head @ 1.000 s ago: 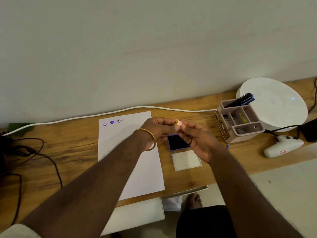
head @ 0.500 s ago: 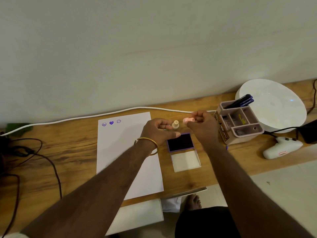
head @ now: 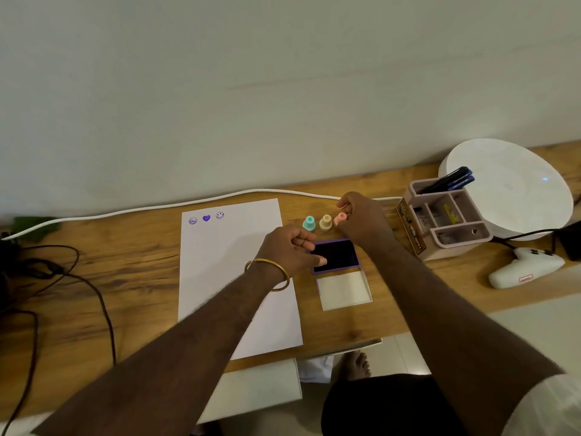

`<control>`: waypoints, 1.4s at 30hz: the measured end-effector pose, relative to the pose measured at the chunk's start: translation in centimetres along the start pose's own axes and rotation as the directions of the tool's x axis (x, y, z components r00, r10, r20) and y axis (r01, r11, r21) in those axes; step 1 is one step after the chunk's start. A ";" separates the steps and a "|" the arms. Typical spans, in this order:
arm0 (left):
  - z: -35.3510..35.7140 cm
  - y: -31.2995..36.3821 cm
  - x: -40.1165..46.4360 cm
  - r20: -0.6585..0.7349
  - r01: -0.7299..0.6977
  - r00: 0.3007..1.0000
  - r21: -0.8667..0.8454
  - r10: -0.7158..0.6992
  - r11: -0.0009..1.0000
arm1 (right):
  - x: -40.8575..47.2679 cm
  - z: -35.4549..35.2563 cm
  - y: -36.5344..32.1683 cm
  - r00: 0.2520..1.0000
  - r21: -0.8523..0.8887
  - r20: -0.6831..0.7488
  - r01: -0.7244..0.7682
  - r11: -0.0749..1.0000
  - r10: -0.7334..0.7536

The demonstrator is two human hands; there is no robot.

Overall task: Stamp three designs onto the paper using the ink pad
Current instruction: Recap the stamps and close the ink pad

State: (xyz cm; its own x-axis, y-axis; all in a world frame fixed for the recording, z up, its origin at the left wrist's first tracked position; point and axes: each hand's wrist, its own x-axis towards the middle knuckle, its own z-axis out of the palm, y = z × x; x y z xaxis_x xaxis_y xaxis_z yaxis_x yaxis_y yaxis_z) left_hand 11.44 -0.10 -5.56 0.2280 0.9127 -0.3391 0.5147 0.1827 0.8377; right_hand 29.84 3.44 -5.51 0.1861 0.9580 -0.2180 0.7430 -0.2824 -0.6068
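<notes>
The right hand [head: 361, 220] is pinching a pink stamp [head: 340, 218] between its fingertips, beyond the far edge of the ink pad [head: 336, 254]. Just beside those fingers, to the left, a beige stamp [head: 325, 222] and a teal stamp [head: 309, 223] are standing upright. The left hand [head: 290, 248] is hovering with loosely curled, empty fingers, its thumb lying over the ink pad's left edge. The paper [head: 232, 272] with three purple prints [head: 206, 218] is lying left of this hand.

arms: bare to above the elbows | left hand [head: 290, 247]: thin gold bangle [head: 269, 273] at wrist | right hand [head: 361, 217]: nothing worn | right sleeve [head: 547, 407]: white, short | lap: dark shorts [head: 371, 407] | foot [head: 355, 363]: bare
</notes>
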 end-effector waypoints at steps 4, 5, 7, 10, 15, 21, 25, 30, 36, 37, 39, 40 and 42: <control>0.0 -0.2 -0.5 0.000 -0.018 1.000 0.031 0.018 0.999 | -0.7 -0.6 0.2 1.000 0.058 0.020 0.005 0.998 -0.006; -0.1 -0.3 -0.8 0.007 -0.027 1.000 0.041 0.027 0.999 | -1.2 -0.9 0.3 1.000 0.072 0.004 0.005 0.997 -0.005; -0.1 -0.3 -1.5 0.044 -0.063 0.997 0.098 0.059 0.993 | -2.7 -1.5 0.8 0.998 0.070 -0.068 0.000 0.998 0.005; 0.5 -0.3 -3.0 0.157 -0.156 0.982 0.335 0.109 0.929 | -5.6 -2.0 2.4 0.996 -0.004 -0.055 -0.076 0.997 0.075; 2.3 -1.1 -5.1 0.234 -0.236 0.965 0.579 0.118 0.780 | -9.2 -1.9 4.7 0.971 -0.104 0.172 -0.149 0.983 0.165; 3.4 -1.7 -6.4 0.183 -0.261 0.965 0.682 0.186 0.683 | -11.2 -2.0 5.6 0.944 -0.056 0.308 -0.107 0.993 0.119; 3.3 -1.8 -6.3 0.286 -0.386 0.920 0.777 0.267 0.497 | -11.6 -2.1 6.4 0.939 -0.046 0.338 -0.043 0.998 0.056; 2.6 -2.1 -6.1 0.478 -0.607 0.775 0.745 0.414 0.276 | -11.7 -2.8 7.3 0.926 -0.045 0.377 0.043 0.998 -0.022; 2.1 -0.3 -4.8 0.019 -0.380 0.906 0.475 0.423 0.793 | -10.5 -4.1 6.7 0.978 0.252 0.183 0.053 0.966 -0.101; 2.1 0.0 -4.4 -0.078 -0.295 0.935 0.370 0.346 0.881 | -10.1 -4.2 6.3 0.979 0.355 0.193 -0.010 0.935 -0.063; 2.1 0.5 -3.3 -0.217 -0.118 0.964 0.171 0.154 0.978 | -9.0 -4.1 5.4 0.978 0.488 0.208 -0.102 0.867 -0.002; 2.1 0.7 -2.7 -0.246 -0.034 0.968 0.093 0.056 0.995 | -8.5 -4.0 5.0 0.977 0.536 0.211 -0.147 0.831 0.037; 2.2 0.7 -1.7 -0.253 0.091 0.964 0.033 -0.080 0.995 | -7.5 -3.7 4.1 0.971 0.581 0.210 -0.219 0.784 0.116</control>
State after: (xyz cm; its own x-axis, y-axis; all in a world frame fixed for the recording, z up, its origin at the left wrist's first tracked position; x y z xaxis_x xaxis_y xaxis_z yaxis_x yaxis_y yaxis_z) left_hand 13.24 -2.37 -5.34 -0.0310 0.9578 -0.2857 0.5600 0.2534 0.7888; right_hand 33.93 -4.73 -3.52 0.1319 0.8872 -0.4422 0.1679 -0.4597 -0.8721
